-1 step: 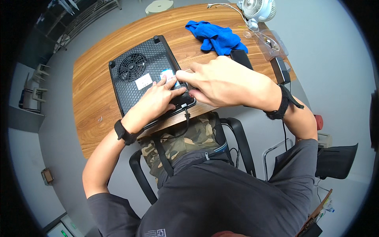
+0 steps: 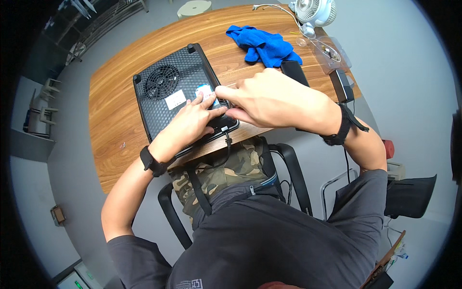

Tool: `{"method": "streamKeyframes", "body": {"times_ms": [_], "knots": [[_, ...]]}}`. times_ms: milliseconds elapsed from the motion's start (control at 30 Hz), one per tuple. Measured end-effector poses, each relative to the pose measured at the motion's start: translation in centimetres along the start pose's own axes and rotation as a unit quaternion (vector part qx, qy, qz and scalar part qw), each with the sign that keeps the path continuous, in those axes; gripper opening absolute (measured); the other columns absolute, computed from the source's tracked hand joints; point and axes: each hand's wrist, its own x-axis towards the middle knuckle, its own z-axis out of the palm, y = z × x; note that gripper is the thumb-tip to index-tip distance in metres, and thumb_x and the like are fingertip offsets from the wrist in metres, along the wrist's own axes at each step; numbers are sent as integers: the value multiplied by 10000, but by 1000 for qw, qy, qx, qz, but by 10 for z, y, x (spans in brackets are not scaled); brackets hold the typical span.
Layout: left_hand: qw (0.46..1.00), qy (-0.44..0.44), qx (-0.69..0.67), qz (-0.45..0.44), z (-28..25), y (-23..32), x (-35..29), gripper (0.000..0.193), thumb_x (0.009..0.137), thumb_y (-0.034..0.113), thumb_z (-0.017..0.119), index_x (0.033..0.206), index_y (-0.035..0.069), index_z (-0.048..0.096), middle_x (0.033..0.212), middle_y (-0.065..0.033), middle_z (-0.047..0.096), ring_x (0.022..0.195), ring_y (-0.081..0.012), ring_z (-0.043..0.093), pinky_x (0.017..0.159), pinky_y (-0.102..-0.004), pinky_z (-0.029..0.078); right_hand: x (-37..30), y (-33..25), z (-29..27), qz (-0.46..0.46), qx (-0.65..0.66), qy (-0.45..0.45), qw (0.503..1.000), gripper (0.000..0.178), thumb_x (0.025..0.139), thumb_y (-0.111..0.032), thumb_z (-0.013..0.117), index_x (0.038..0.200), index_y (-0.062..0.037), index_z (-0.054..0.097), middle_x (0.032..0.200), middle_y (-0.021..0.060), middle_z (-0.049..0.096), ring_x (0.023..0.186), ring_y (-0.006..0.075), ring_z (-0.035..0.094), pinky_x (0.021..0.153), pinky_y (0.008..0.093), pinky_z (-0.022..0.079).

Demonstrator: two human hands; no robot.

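Note:
An upturned black induction cooktop (image 2: pixel 153 113) lies on the wooden table, with a round fan grille, corner feet and labels on its textured underside. My left hand (image 2: pixel 192 120) rests spread across its near part, fingertips by a blue-and-white label (image 2: pixel 204 91). At the right near corner, my right hand (image 2: pixel 269 101) is closed, with thumb and forefinger drawn together beside the left fingertips. Whatever sits between them is hidden by the hand. From the near edge a black cord (image 2: pixel 228 140) hangs down towards my lap.
A blue cloth (image 2: pixel 264 45) lies crumpled at the far right, with a black flat case (image 2: pixel 294 72) against it. Farther right stand a white fan (image 2: pixel 313 12), a clear plastic box (image 2: pixel 332 55) and a black block (image 2: pixel 341 85). Small bits (image 2: pixel 123 145) lie on the left tabletop.
My right thumb has shifted slightly left, nearer the cooktop's corner. The left hand and the cooktop stay in place.

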Motion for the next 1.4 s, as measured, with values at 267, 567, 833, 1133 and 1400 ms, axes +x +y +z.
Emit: {"method": "streamKeyframes", "body": {"times_ms": [267,567,833,1133,1400], "knots": [[999,13,33,-12,-1,6,-2,700,726,130,853,1383,168,617,1500,-195,490,1365,-461,476,1024,-516,510,9,3,7,46,-44,39,997,278,976,-308,616,1035,-41,571,650,132,641,601,339,664,560,411,528],[999,4,31,-19,5,1,-3,707,735,128,846,1397,183,604,1510,-184,481,1380,-479,451,1038,-533,506,12,-6,4,43,-50,-12,998,376,977,-413,612,1060,-47,585,716,158,658,617,347,676,559,426,533],[1000,-5,16,-21,-2,7,-1,711,744,138,843,1408,181,594,1534,-193,458,1404,-473,425,1053,-537,494,1,-2,1,-12,-17,-4,1000,378,972,-320,609,1186,-14,547,1012,196,617,721,345,692,564,416,537],[1000,-5,-12,-19,-4,7,-2,700,735,135,851,1392,166,610,1528,-191,464,1387,-465,447,1052,-536,487,1,-13,1,19,4,39,999,349,980,-328,612,1096,-4,556,940,210,616,732,355,688,612,433,540],[1000,2,10,-14,4,0,-2,666,734,129,846,1360,151,622,1471,-181,508,1375,-442,462,1069,-533,470,14,-15,5,82,-4,-83,993,309,996,-309,603,1097,-21,555,889,202,606,724,359,680,618,428,538]]}}
